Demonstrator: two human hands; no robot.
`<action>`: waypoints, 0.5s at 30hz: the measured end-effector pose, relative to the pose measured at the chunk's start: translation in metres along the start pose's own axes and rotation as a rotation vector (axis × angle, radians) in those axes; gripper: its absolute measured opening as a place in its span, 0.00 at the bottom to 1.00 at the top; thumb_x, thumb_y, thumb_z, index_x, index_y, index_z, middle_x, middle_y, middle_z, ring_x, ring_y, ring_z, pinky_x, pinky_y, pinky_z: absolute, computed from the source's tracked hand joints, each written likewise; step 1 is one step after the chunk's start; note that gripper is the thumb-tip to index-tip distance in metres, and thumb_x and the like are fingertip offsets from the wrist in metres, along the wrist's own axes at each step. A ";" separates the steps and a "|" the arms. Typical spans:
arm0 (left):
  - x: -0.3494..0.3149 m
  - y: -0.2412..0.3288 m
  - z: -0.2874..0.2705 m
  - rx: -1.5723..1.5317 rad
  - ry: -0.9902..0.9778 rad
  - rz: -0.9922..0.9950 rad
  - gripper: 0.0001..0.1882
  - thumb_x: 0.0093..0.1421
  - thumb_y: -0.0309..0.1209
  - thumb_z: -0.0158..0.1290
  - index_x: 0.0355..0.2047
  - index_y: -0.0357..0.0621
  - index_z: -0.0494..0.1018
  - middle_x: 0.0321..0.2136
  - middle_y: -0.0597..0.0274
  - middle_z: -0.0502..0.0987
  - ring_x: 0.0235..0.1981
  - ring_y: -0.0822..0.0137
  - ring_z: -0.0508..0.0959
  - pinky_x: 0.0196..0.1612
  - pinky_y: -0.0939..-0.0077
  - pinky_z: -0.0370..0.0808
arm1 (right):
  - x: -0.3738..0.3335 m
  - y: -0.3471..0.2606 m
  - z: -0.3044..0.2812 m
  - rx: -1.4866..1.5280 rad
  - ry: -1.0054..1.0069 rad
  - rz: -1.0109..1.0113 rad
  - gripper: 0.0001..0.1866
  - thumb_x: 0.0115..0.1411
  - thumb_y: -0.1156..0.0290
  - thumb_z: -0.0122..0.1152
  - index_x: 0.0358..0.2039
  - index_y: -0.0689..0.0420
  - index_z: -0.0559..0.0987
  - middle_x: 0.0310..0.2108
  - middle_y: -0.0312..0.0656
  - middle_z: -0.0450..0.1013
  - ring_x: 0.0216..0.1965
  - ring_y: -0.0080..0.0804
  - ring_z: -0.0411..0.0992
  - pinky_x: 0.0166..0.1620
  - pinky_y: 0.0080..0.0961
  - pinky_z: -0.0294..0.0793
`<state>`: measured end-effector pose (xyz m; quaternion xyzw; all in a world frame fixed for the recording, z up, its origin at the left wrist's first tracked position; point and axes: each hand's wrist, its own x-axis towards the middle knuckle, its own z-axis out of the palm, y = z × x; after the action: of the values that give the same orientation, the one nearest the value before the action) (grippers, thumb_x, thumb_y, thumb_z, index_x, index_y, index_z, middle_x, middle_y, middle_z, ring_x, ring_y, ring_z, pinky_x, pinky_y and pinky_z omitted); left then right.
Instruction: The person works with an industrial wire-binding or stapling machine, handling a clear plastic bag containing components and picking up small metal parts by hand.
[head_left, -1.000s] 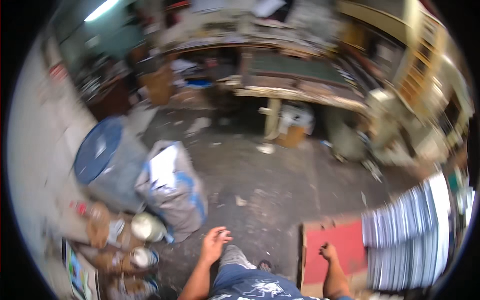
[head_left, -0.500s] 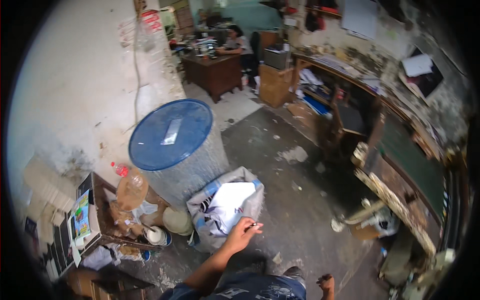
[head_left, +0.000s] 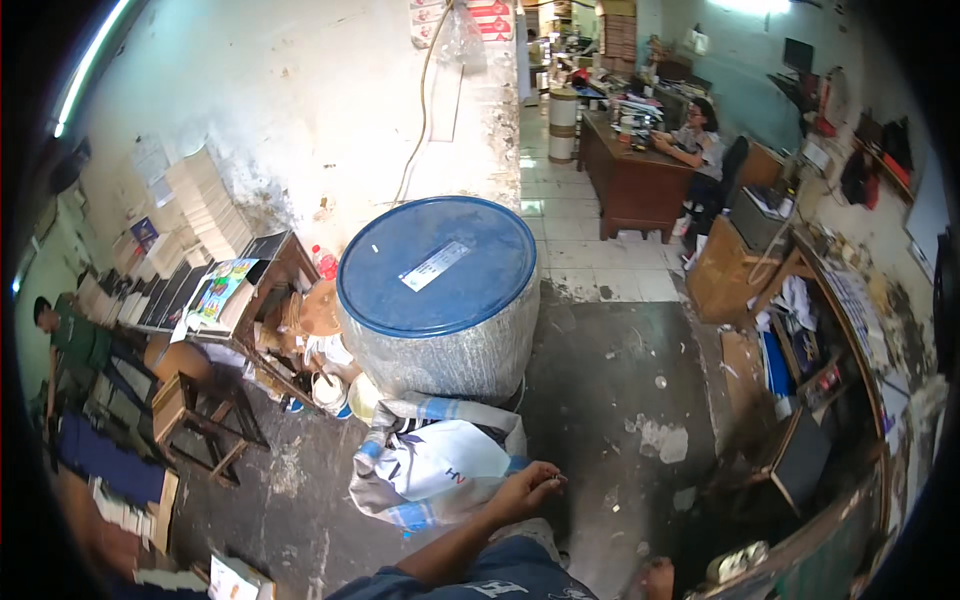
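My left hand (head_left: 530, 490) is closed in a pinch, a tiny whitish thing at its fingertips, too small to name. The hand is beside the right edge of a grey-and-blue sack (head_left: 375, 490), whose mouth gapes around a folded white piece with dark and red lettering (head_left: 455, 460). Low in the picture, my right hand (head_left: 657, 578) hangs by my side; it is dim and its fingers do not show well. Just behind the sack stands a large drum (head_left: 440, 360) with a flat blue lid (head_left: 480, 235) and a pale label.
A table with paper stacks (head_left: 225, 290) and a wooden stool (head_left: 205, 425) stand at left. Past the drum, a person (head_left: 695, 140) sits at a brown desk (head_left: 630, 180). Another person (head_left: 80, 340) bends at far left. A cluttered bench (head_left: 860, 340) lines the right.
The view has swung left and up, so the drum and sack appear farther right or lower, and the left-side stool and bending person come into sight. My left hand keeps its pinch.
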<state>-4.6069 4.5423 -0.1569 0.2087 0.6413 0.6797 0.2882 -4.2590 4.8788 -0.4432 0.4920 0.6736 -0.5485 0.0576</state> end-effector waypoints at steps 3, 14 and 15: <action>0.041 -0.005 0.027 -0.048 0.027 -0.025 0.10 0.65 0.27 0.46 0.46 0.38 0.64 0.42 0.55 0.75 0.43 0.67 0.77 0.48 0.73 0.72 | 0.030 -0.175 -0.055 0.046 0.080 -0.103 0.09 0.53 0.81 0.55 0.35 0.61 0.68 0.25 0.43 0.70 0.20 0.30 0.71 0.24 0.27 0.72; 0.326 0.024 0.042 0.026 0.195 -0.017 0.10 0.62 0.25 0.51 0.43 0.35 0.69 0.39 0.56 0.77 0.39 0.68 0.78 0.46 0.74 0.74 | 0.295 -0.254 -0.105 -0.189 -0.089 -0.125 0.10 0.52 0.78 0.58 0.35 0.62 0.70 0.21 0.42 0.70 0.22 0.31 0.73 0.25 0.29 0.72; 0.355 0.045 0.044 0.072 0.196 -0.015 0.10 0.62 0.25 0.51 0.42 0.36 0.69 0.38 0.56 0.78 0.39 0.69 0.78 0.46 0.74 0.74 | 0.293 -0.269 -0.116 -0.233 -0.070 -0.029 0.10 0.52 0.78 0.56 0.36 0.65 0.72 0.23 0.46 0.71 0.23 0.34 0.74 0.26 0.30 0.74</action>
<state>-4.8487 4.8088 -0.1384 0.1463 0.6919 0.6714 0.2216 -4.5503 5.1702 -0.3950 0.4525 0.7374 -0.4844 0.1299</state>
